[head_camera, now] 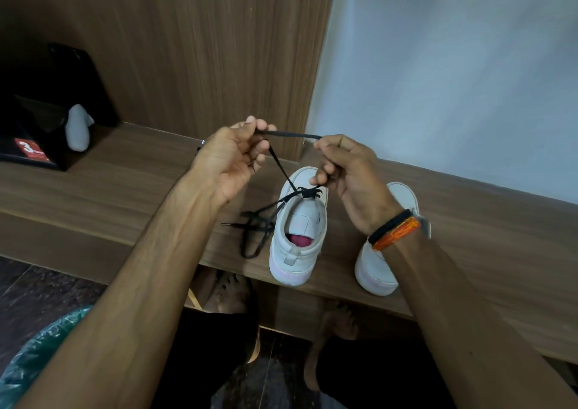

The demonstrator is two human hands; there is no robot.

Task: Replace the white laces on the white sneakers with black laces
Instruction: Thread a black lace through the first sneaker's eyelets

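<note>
At centre frame, the left hand and right hand each pinch the thin black lace — stretched taut between them — above a white low-top sneaker on the brown wooden counter; a second white sneaker stands just right.

We take this for a room in a home: a low wood-grain shelf runs along matching brown panelling beside a plain pale wall. A black box sits on it, a pair of white sneakers too, and perhaps a green plastic bag lies on the dark floor.
</note>
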